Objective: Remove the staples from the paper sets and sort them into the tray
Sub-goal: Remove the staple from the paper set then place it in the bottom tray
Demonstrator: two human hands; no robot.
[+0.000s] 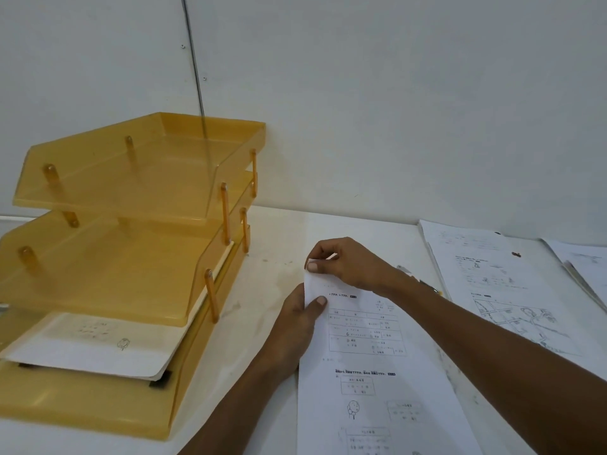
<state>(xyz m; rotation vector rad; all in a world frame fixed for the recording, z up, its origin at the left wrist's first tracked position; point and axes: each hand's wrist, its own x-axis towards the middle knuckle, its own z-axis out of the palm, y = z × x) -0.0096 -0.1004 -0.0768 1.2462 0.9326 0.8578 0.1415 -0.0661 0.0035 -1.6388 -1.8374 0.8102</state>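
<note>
Head view: my left grip (297, 323) and right grip (348, 266) pinch white printed paper set (377, 389) corner; pull staple straight, avoid tearing.

The tray (98, 412) stands at the desk's (262, 323) left edge, with sheets (82, 349) in its lowest tier. A paper set (377, 372) lies right of it at the front edge, a second set (492, 290) farther right.
</note>
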